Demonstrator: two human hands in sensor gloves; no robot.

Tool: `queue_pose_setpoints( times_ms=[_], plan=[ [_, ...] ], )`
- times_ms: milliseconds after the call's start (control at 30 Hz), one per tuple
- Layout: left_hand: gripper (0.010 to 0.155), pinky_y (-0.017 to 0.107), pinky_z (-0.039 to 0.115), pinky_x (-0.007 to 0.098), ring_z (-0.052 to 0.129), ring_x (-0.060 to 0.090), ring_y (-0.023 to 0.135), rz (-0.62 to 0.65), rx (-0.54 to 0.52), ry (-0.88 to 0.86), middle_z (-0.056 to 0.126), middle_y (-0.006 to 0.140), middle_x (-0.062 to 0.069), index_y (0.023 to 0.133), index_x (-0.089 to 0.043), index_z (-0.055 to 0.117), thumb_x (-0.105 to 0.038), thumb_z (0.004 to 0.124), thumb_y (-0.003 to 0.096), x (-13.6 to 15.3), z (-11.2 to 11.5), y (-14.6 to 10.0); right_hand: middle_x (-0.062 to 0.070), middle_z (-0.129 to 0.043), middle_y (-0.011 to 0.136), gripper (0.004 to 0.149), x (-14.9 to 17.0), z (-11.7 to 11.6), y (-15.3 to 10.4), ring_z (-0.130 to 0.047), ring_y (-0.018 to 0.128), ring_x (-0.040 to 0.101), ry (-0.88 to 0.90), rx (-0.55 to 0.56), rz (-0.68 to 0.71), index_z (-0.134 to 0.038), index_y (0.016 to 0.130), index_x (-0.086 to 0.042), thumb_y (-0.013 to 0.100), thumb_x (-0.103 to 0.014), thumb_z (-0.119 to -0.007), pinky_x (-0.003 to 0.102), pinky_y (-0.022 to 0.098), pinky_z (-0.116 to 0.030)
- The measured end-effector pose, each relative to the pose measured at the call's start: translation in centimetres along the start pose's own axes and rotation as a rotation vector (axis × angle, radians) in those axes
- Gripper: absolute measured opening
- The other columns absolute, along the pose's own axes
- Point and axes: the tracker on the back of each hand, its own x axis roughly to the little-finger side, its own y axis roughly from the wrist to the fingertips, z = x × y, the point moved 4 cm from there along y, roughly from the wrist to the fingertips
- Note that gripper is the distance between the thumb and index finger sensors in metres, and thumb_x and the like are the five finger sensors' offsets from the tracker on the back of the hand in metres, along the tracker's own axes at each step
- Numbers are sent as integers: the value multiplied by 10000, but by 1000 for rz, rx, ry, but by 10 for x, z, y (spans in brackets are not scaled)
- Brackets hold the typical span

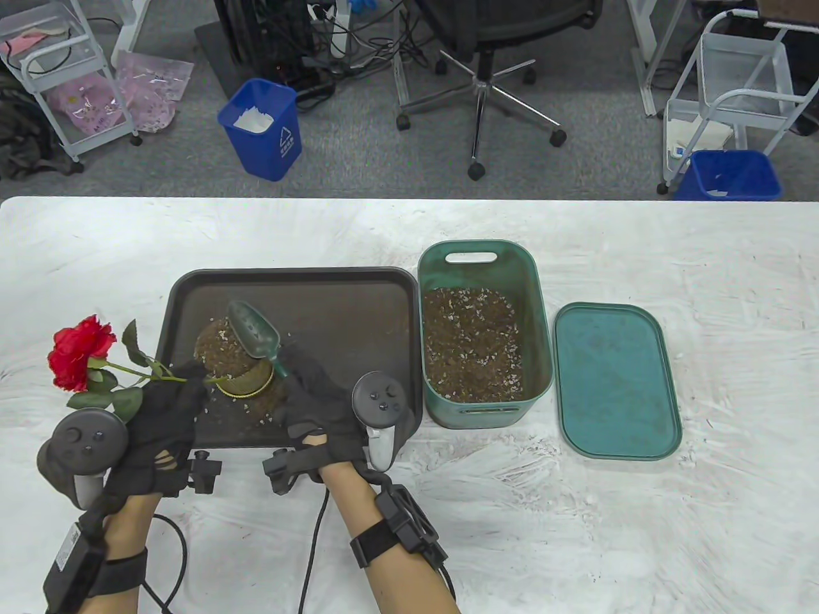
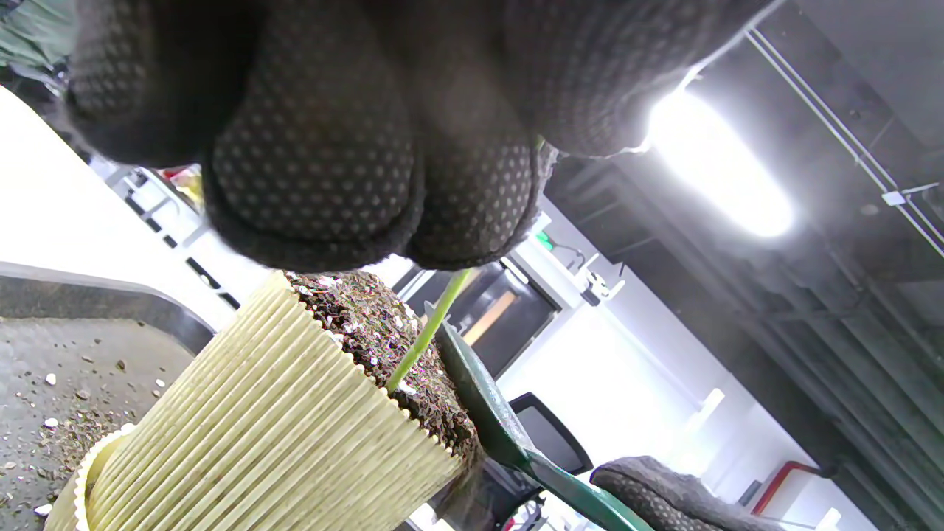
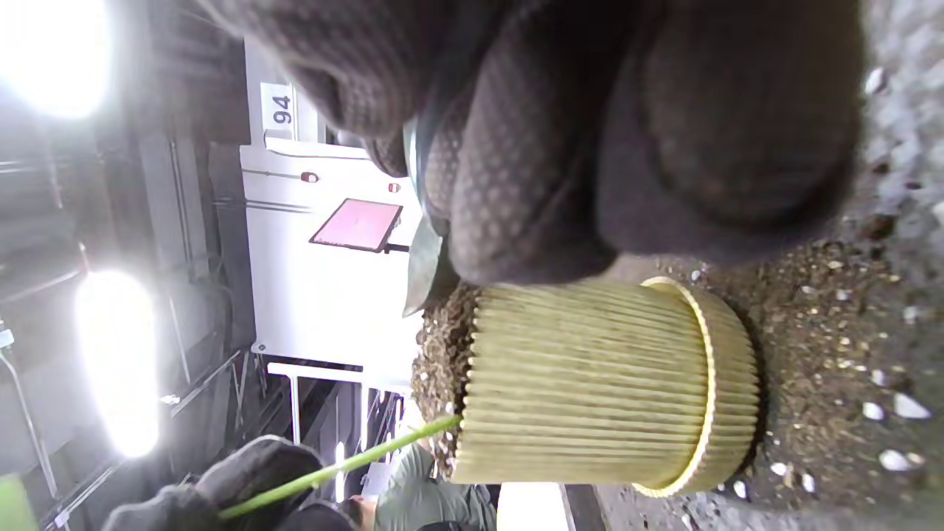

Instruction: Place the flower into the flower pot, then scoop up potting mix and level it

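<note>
The red flower (image 1: 80, 352) leans far left, its green stem (image 2: 428, 332) entering the potting mix at the pot's near rim. My left hand (image 1: 184, 385) pinches the stem just beside the pot. The ribbed yellow flower pot (image 1: 248, 385) stands on the dark tray (image 1: 333, 300), heaped with brown mix. My right hand (image 1: 299, 374) grips the handle of the green scoop (image 1: 254, 329), whose bowl lies over the top of the mix. In the right wrist view the pot (image 3: 590, 383) and stem (image 3: 339, 464) show below my fingers (image 3: 531, 192); the scoop's edge (image 3: 424, 243) touches the mix.
A green bin (image 1: 537, 300) partly filled with potting mix (image 1: 473, 345) stands right of the tray, with its green lid (image 1: 614, 380) flat farther right. Spilled mix lies on the tray around the pot. The white table (image 1: 704, 256) reaches the frame edges.
</note>
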Motion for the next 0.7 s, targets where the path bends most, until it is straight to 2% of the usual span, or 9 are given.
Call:
queue_pose_setpoints(
  times_ms=[100,167,233,367,433,533,600,667,700],
  plan=[
    [466,353,918,422,1094,254,338,2,1,2,1050,555,19,762,-161,940,-407,813,387,0,0,0,223,-906,697,510,2,1,0,-1036,340,299,114,11,-23,-721,927,-138,426,-228,-752,462,204,-947],
    [466,355,917,421,1094,255,338,0,1,-1,1050,555,17,763,-162,939,-407,813,387,0,0,0,217,-913,691,508,5,2,0,-1043,338,292,53,-10,-73,-719,926,-132,431,-242,-748,457,202,-955],
    [466,356,918,422,1094,255,337,0,1,1,1050,555,16,763,-161,939,-406,813,387,0,0,0,209,-910,698,509,4,2,0,-1046,347,281,82,-14,-64,-708,932,-131,439,-252,-743,446,209,-961],
    [466,355,918,421,1093,254,339,-2,3,3,1050,556,17,764,-163,938,-408,813,387,0,0,1,241,-941,652,493,-25,7,-5,-1070,295,288,221,62,-19,-742,904,-84,443,-256,-761,445,159,-976],
    [466,355,918,422,1093,254,338,-1,2,5,1050,555,17,763,-163,939,-407,814,387,0,0,1,229,-956,641,484,-44,3,-4,-1088,286,275,107,56,-2,-755,896,-87,449,-272,-762,428,148,-994],
    [467,354,918,421,1094,254,338,3,3,9,1051,555,18,764,-161,939,-408,814,387,0,0,0,206,-956,653,483,-60,-9,4,-1097,306,247,-38,-19,-125,-758,902,-133,448,-296,-753,394,163,-1010],
    [467,354,918,422,1094,254,339,2,4,5,1050,556,18,764,-161,939,-407,814,387,0,0,0,219,-943,645,481,-67,-12,11,-1071,285,269,-93,19,-179,-760,910,-161,441,-268,-748,423,145,-981],
    [465,355,918,422,1094,255,337,0,3,4,1051,555,17,763,-163,939,-407,814,387,0,0,0,203,-941,638,485,-68,-13,17,-1058,266,241,-243,0,-231,-750,924,-216,443,-279,-732,400,130,-971],
    [466,355,918,421,1094,255,338,-2,3,4,1050,556,19,763,-162,939,-407,814,387,1,0,0,182,-936,639,488,-66,-16,22,-1050,266,221,-337,-53,-264,-736,935,-241,449,-289,-722,385,131,-967]
  ],
)
